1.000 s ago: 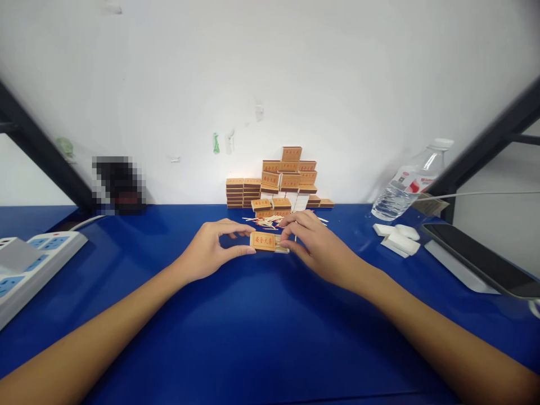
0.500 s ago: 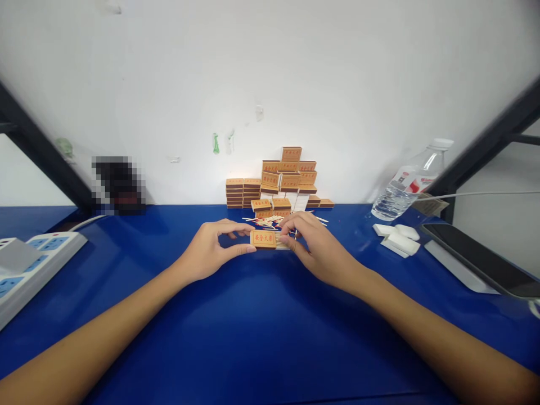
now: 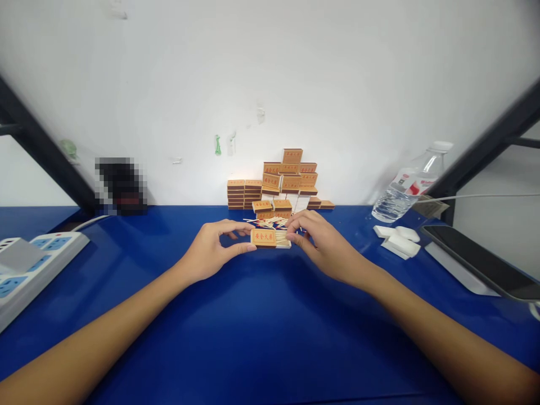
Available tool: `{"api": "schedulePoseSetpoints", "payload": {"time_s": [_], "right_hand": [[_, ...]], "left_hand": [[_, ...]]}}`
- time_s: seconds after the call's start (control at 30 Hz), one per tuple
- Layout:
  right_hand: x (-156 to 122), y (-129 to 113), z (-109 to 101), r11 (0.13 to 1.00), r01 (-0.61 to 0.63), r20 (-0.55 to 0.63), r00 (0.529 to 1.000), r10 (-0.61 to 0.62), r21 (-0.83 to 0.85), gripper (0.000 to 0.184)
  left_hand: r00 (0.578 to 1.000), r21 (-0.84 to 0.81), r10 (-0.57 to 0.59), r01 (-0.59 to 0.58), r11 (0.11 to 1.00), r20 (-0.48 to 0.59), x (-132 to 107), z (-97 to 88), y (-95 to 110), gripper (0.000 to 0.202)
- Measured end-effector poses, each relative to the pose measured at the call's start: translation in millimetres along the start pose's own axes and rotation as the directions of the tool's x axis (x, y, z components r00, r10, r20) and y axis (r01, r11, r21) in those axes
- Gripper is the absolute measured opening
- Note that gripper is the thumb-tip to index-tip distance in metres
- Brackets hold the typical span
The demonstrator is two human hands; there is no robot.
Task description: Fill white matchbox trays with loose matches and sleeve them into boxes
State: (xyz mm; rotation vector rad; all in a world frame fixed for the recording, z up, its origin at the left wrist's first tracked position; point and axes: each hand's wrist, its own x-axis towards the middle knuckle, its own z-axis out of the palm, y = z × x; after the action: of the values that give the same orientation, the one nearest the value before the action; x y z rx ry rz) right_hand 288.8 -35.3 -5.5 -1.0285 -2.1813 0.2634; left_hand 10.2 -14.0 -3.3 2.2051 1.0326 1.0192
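My left hand [image 3: 213, 247] grips the left end of an orange matchbox [image 3: 264, 238], its thumb in front and fingers behind. The box's white inner tray [image 3: 284, 243] is slid out to the right, and pale matches [image 3: 280, 236] lie in it. At the tray's right end is my right hand [image 3: 314, 239], with thumb and curled fingers pinched at the match ends. How many matches they hold is hidden. Just behind the box, loose red-tipped matches [image 3: 276, 221] are scattered on the blue table [image 3: 253, 320], partly covered by my right hand.
Stacked matchboxes [image 3: 291, 169] stand against the wall, with a lower stack [image 3: 243, 194] to their left. On the right are a water bottle [image 3: 405, 183], a white earbud case [image 3: 400, 242] and a phone [image 3: 481, 261]. A power strip [image 3: 63, 253] lies at left.
My right hand has shifted slightly right, and its fingers have drawn back from over the tray. More of the tray and its matches now shows. My left hand keeps its hold.
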Motion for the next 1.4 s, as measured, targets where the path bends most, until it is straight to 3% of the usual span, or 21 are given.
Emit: {"api": "schedulePoseSetpoints", "payload": {"time_s": [0.37,0.53,0.63,0.73,0.9,1.07,1.27,1.4], "right_hand": [[-2.1,-12.5,12.9,0.988,-0.114,0.004,0.993,0.114,0.106,0.016],[0.2,-14.2,8.7,0.980,-0.161,-0.079,0.982,0.171,0.115,0.017],[1.3,-11.6,6.3,0.951,-0.249,-0.103,0.957,0.271,0.185,0.019],[-0.3,-14.2,9.8,0.918,-0.296,-0.025,0.950,0.313,0.263,0.031],[-9.8,-36.6,19.4,0.934,-0.163,0.185,0.977,0.108,0.317,0.049],[-15.2,-40.1,21.8,0.930,-0.223,0.210,0.964,0.165,0.292,0.061],[-12.1,-18.2,29.2,0.971,-0.220,0.118,0.971,0.208,0.098,0.052],[-9.3,-11.2,29.1,0.982,-0.190,0.108,0.976,0.190,-0.012,0.036]], "left_hand": [[1.000,-0.010,0.019,-0.018,1.000,0.011,-2.8,4.6,2.3,0.034],[1.000,-0.033,-0.021,0.021,0.999,-0.018,-1.4,4.6,1.3,0.035],[0.996,-0.081,-0.061,0.056,0.995,-0.060,0.1,3.4,-1.5,0.037],[0.992,-0.113,-0.084,0.073,0.991,-0.098,0.6,3.1,-2.3,0.039],[0.991,-0.097,-0.087,0.076,0.992,-0.104,-3.0,8.7,2.2,0.037],[0.991,-0.068,-0.092,0.086,0.994,-0.097,-6.1,11.1,3.6,0.038],[0.951,0.048,-0.101,0.120,0.992,-0.291,14.9,-11.3,-8.5,0.040],[0.949,0.157,-0.058,0.111,0.981,-0.311,50.2,-33.8,-20.4,0.041]]}}
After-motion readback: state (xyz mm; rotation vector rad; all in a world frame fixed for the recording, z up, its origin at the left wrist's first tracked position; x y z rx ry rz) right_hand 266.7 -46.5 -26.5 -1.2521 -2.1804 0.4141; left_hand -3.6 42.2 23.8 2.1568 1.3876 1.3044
